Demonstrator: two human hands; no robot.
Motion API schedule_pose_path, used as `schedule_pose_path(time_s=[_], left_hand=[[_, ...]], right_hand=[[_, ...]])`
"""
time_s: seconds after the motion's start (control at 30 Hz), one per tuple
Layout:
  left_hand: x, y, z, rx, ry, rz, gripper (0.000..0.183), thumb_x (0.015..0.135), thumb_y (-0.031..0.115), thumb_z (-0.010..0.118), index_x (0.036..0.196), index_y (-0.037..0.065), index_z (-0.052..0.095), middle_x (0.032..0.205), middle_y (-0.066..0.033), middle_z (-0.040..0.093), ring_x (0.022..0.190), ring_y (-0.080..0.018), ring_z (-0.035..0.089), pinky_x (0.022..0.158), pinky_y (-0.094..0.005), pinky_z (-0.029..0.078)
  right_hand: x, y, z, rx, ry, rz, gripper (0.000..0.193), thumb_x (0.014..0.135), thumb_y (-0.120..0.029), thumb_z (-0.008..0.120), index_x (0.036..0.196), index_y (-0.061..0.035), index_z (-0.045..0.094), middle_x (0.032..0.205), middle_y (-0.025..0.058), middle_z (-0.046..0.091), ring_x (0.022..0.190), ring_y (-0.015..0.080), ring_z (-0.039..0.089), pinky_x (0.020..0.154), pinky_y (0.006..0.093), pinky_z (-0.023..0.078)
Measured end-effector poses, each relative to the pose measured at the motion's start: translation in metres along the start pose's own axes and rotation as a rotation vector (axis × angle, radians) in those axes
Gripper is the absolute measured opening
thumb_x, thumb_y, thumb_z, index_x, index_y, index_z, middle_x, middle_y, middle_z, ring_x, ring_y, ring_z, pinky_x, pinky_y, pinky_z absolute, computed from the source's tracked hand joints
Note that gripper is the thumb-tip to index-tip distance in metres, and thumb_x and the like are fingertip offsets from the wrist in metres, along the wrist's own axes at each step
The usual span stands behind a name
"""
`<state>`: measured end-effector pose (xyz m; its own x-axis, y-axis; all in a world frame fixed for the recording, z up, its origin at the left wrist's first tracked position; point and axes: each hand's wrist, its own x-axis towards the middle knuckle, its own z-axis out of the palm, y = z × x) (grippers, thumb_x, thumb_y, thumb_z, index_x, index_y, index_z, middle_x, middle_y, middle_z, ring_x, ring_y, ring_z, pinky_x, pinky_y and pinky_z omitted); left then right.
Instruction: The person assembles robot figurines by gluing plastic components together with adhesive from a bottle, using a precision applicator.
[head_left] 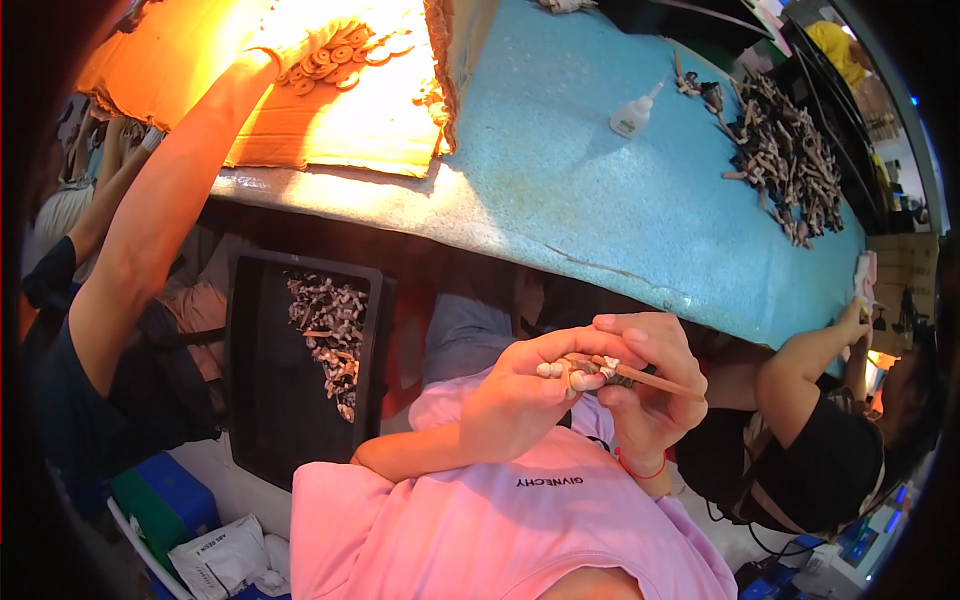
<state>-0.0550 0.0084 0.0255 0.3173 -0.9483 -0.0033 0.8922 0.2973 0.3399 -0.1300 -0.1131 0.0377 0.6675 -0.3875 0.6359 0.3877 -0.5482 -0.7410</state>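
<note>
In front of my chest I hold a small figure-like piece (585, 372) with cream, rounded bits and a darker brown body. My left hand (520, 385) pinches its left side between thumb and fingers. My right hand (655, 385), with a red string at the wrist, closes around its other side. A thin brown stick (658, 381) runs along the piece and lies across my right fingers. Where the stick and the piece meet is partly hidden by my fingers.
A black tray (262, 400) with many small figure pieces (335, 330) stands at my left. On the blue table (560, 160) are a white squeeze bottle (632, 115) and a brown heap of pieces (790, 160). Another person's arm (180, 200) reaches to tan discs (335, 65) on brightly lit cardboard (300, 140).
</note>
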Motion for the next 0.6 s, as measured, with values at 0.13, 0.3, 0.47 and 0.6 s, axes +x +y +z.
schedule_pose_path(time_s=[0.13,0.3,0.47,0.6], left_hand=[[-0.0005,0.0005,0.0010,0.081,0.005,0.004,0.050,0.078,0.021,0.055,0.115,-0.010,0.043,0.109,-0.0175,0.052,0.103,-0.0226,0.050,0.088,-0.0362,0.040],[-0.0019,-0.0021,-0.0010,0.114,-0.028,0.045,0.051,0.079,0.025,0.058,0.115,-0.009,0.043,0.109,-0.0147,0.052,0.103,-0.0198,0.050,0.088,-0.0341,0.040],[-0.0005,-0.0009,0.0035,0.141,-0.067,0.114,0.035,0.084,0.014,0.047,0.113,-0.006,0.046,0.095,-0.0022,0.048,0.087,-0.0060,0.044,0.080,-0.0226,0.036],[-0.0009,-0.0010,0.0031,0.189,-0.068,0.134,0.033,0.084,0.014,0.046,0.111,-0.006,0.047,0.095,-0.0024,0.047,0.085,-0.0060,0.044,0.078,-0.0227,0.037]], right_hand=[[-0.0001,0.0007,-0.0009,0.029,-0.017,-0.004,0.047,0.061,-0.015,0.075,0.100,0.0013,0.056,0.087,0.0171,0.064,0.079,0.0294,0.062,0.067,0.0329,0.047],[-0.0010,0.0011,0.0005,0.049,-0.017,-0.013,0.044,0.062,-0.015,0.075,0.099,0.0007,0.057,0.086,0.0164,0.064,0.079,0.0301,0.062,0.068,0.0341,0.048],[-0.0002,0.0002,0.0037,0.054,-0.007,-0.018,0.042,0.063,-0.015,0.074,0.098,0.0001,0.057,0.086,0.0158,0.064,0.080,0.0311,0.062,0.068,0.0352,0.048],[-0.0026,0.0008,0.0055,0.071,0.005,-0.016,0.042,0.063,-0.014,0.075,0.098,-0.0002,0.057,0.087,0.0164,0.064,0.080,0.0316,0.062,0.068,0.0365,0.049]])
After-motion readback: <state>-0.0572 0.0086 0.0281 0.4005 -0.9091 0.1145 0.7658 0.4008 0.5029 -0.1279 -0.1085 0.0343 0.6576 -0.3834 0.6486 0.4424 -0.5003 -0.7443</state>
